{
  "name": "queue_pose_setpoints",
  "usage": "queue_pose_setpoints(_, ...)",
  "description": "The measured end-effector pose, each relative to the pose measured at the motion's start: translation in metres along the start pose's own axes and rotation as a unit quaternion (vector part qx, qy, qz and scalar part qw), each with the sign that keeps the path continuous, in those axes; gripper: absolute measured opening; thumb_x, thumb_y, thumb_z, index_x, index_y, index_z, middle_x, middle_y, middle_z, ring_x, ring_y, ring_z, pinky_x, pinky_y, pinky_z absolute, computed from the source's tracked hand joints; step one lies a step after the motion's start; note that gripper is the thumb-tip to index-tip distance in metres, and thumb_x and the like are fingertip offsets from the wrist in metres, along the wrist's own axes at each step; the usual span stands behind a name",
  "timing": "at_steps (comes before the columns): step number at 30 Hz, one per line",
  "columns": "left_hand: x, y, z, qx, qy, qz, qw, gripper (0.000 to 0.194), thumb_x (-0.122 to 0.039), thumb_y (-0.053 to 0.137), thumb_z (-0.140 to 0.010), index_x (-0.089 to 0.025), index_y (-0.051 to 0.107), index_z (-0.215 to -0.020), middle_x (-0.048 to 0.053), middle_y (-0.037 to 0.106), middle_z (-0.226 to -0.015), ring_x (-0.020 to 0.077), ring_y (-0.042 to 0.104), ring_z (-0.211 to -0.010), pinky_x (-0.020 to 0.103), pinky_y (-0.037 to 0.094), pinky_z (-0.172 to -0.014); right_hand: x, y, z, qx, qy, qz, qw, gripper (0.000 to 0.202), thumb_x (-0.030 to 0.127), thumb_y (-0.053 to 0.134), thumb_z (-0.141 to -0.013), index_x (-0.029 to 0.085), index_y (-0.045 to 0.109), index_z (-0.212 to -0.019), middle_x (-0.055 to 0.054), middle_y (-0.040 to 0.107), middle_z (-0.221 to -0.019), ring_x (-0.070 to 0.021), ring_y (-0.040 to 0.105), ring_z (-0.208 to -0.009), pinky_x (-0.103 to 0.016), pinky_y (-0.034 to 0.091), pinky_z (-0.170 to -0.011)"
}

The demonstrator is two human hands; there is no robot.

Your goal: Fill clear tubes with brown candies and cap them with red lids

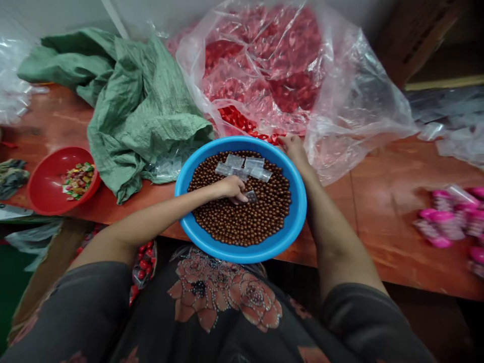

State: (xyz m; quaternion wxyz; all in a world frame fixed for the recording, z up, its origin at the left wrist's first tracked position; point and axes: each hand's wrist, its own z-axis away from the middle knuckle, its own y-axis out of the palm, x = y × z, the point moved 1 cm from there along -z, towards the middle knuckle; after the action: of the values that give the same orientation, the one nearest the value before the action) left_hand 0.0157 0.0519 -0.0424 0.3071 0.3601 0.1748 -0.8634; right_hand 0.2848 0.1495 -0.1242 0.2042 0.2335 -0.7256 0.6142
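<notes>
A blue basin [242,256] holds a bed of small round brown balls [242,224]. My left hand [231,188] is over the balls, its fingers closed on a small clear plastic container [250,196]. Several more clear containers [242,166] lie on the balls just beyond it. Past the basin's far right rim, my right hand [295,148] has its fingers bent together at the shiny red plastic pieces [242,120]. They seem to pinch one of these, though the fingertips are small and partly blurred. The red pieces spill from the mouth of a large clear plastic bag [260,65].
A green woven sack [139,101] lies crumpled to the left on the red-brown table [378,201]. Near it stands a red bowl [41,184] with wrapped candies. Pink-capped containers [446,219] sit at the right, with clear plastic pieces [461,143] behind them.
</notes>
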Motion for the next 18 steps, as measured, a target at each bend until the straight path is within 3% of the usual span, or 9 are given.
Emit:
queue_pose_setpoints(3, 0.002, 0.003, 0.001, 0.007, -0.011, 0.048, 0.999, 0.02, -0.006, 0.084, -0.056, -0.012, 0.066, -0.061, 0.0, 0.064, -0.055, 0.0138, 0.063, -0.057, 0.031, 0.06, -0.066, 0.012, -0.001, 0.002, 0.017, 0.037, -0.014, 0.999, 0.053, 0.057, 0.051, -0.088, 0.025, 0.06, -0.129, -0.01, 0.061, -0.116, -0.0296, 0.06, -0.105, -0.044, 0.047, -0.091)
queue_pose_setpoints(6, 0.002, 0.007, 0.004, 0.015, -0.018, 0.091, 0.996, 0.019, -0.004, 0.084, -0.058, -0.01, 0.066, -0.063, 0.001, 0.065, -0.06, 0.013, 0.064, -0.062, 0.031, 0.061, -0.071, 0.025, -0.001, 0.0, 0.039, 0.053, -0.029, 0.997, 0.047, 0.056, 0.054, -0.085, 0.023, 0.066, -0.116, -0.01, 0.063, -0.115, -0.0305, 0.058, -0.107, -0.044, 0.045, -0.094)
queue_pose_setpoints(9, 0.002, 0.013, 0.005, 0.017, -0.027, 0.124, 0.992, 0.02, -0.006, 0.084, -0.059, -0.01, 0.067, -0.068, 0.001, 0.066, -0.064, 0.0122, 0.065, -0.065, 0.029, 0.061, -0.072, 0.033, 0.0, 0.0, 0.043, 0.064, -0.037, 0.996, 0.039, 0.051, 0.06, -0.079, 0.021, 0.068, -0.102, -0.009, 0.067, -0.099, -0.0283, 0.06, -0.095, -0.041, 0.047, -0.088)
queue_pose_setpoints(12, 0.003, 0.014, 0.006, 0.015, -0.041, 0.144, 0.989, 0.025, -0.006, 0.086, -0.057, -0.011, 0.067, -0.072, 0.001, 0.066, -0.066, 0.0118, 0.064, -0.064, 0.03, 0.061, -0.071, 0.035, -0.001, 0.004, 0.025, 0.089, -0.055, 0.994, 0.033, 0.05, 0.056, -0.082, 0.02, 0.066, -0.093, -0.006, 0.068, -0.087, -0.0234, 0.06, -0.085, -0.038, 0.047, -0.082)
queue_pose_setpoints(15, -0.001, 0.011, 0.014, 0.033, -0.047, 0.171, 0.984, 0.026, -0.008, 0.085, -0.059, -0.013, 0.067, -0.077, 0.001, 0.068, -0.071, 0.0113, 0.064, -0.066, 0.031, 0.06, -0.07, 0.036, -0.007, 0.013, -0.036, 0.124, -0.075, 0.989, 0.035, 0.048, 0.049, -0.086, 0.019, 0.06, -0.102, -0.009, 0.067, -0.096, -0.0214, 0.06, -0.088, -0.036, 0.048, -0.082)
queue_pose_setpoints(18, -0.007, 0.004, 0.032, 0.053, -0.02, 0.21, 0.976, 0.028, -0.012, 0.085, -0.062, -0.015, 0.069, -0.085, 0.002, 0.07, -0.078, 0.0118, 0.064, -0.068, 0.032, 0.059, -0.07, 0.039, -0.023, 0.027, -0.105, 0.185, -0.217, 0.953, 0.05, 0.047, 0.055, -0.081, 0.021, 0.049, -0.123, -0.008, 0.065, -0.095, -0.0203, 0.061, -0.081, -0.035, 0.049, -0.073)
